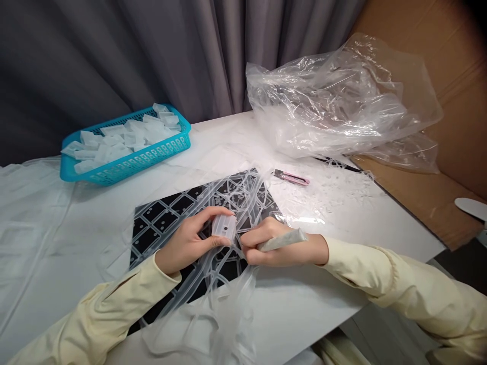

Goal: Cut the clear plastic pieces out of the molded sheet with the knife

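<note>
My left hand point(186, 242) pinches a small translucent white plastic piece point(223, 226) between thumb and fingers, over a black cutting mat point(160, 215). My right hand point(272, 247) is closed around a grey-wrapped knife handle point(283, 240), its tip end hidden next to the piece. Both hands rest on the mat, nearly touching. Clear plastic offcut strips point(224, 299) lie tangled over the mat and hang off the table's near edge.
A blue basket point(114, 172) holding several white plastic pieces stands at the back left. A pink utility knife point(291, 177) lies behind the mat. A large crumpled clear bag point(342, 101) fills the back right, beside brown cardboard point(418, 192). Grey curtain behind.
</note>
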Available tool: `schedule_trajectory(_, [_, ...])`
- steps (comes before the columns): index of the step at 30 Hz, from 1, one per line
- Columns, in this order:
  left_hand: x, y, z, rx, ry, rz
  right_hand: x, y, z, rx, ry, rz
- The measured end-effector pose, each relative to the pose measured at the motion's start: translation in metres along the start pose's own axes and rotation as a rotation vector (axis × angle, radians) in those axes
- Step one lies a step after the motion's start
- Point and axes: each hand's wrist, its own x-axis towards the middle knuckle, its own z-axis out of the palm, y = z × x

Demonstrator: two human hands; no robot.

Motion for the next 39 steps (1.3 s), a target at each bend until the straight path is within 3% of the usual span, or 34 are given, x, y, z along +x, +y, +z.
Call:
schedule_trajectory(7, [-0.001,0.001,0.0,0.024,0.023,-0.009,0.0,0.002,0.001,-0.034,-0.07,-0.01])
schedule_trajectory(12, [0.003,0.004,0.003,0.249,-0.109,0.142,-0.003,0.001,-0.006,-0.052,-0.04,-0.024])
schedule_trajectory(15, [0.003,0.003,0.006,0.408,-0.152,0.221,-0.006,-0.003,-0.017,-0.052,-0.023,0.061])
schedule_trajectory(20, [0.0,0.004,0.006,0.482,-0.218,0.272,-0.009,-0.011,-0.033,-0.046,-0.126,0.172])
schedule_trajectory(31, [0.002,0.006,0.008,0.584,-0.329,0.252,-0.01,-0.005,-0.027,-0.05,-0.171,0.014])
schedule_trajectory(39, [0.004,0.006,0.01,0.576,-0.317,0.241,-0.009,-0.002,-0.024,-0.019,-0.195,-0.008])
